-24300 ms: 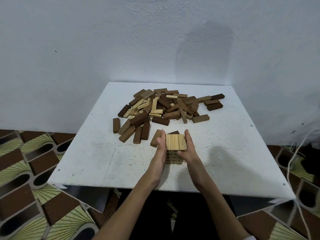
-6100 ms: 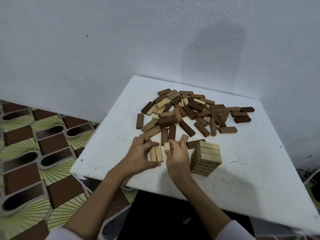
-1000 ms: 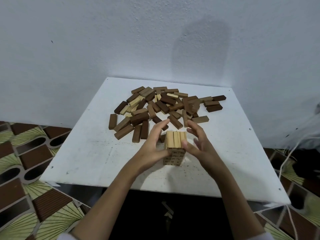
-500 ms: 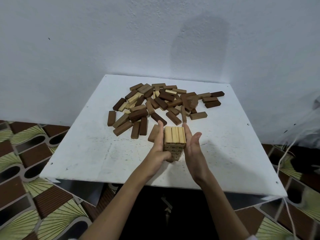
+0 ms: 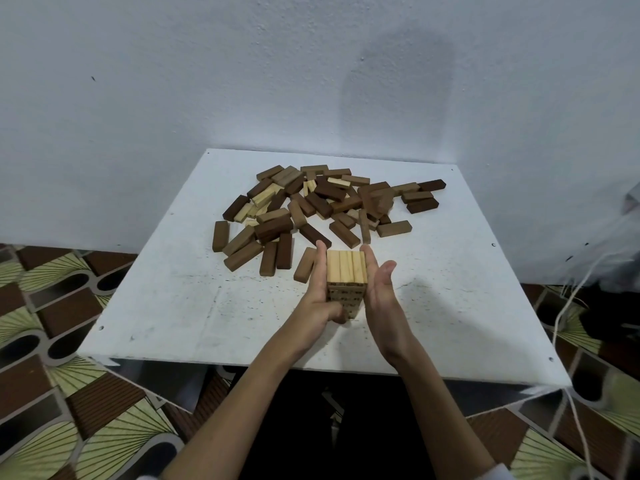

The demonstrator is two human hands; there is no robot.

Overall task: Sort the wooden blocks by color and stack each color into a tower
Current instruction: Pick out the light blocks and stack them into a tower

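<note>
The light-wood tower (image 5: 346, 284) stood upright on the white table (image 5: 180, 306), a little in from the middle of the near edge, with the top layer of pale blocks running toward the far edge. The left hand (image 5: 320, 296) lay flat against the tower's left face, fingers straight and together, thumb curled low across the near face. The right hand (image 5: 379, 289) faced it on the right side, fingers straight and spread slightly; whether its palm touched the wood could not be told. Neither hand held a block.

The step in hand appeared to be squaring the layers. It would be done well by pressing both palms inward evenly and at the same height, so that no layer slid out the opposite side. Pressure belonged on the full faces, not on the top layer alone, and release should have been gradual and simultaneous, since a one-sided push risked tilting the column.

Beyond the tower, a single mid-brown block (image 5: 304, 270) lay just beside the left fingertips. The mixed pile (image 5: 325, 206) of dark, mid-brown and pale blocks covered the table toward the far edge; several pale blocks (image 5: 258, 206) remained in it, so the light tower was judged unfinished, and no brown tower was yet begun.
</note>
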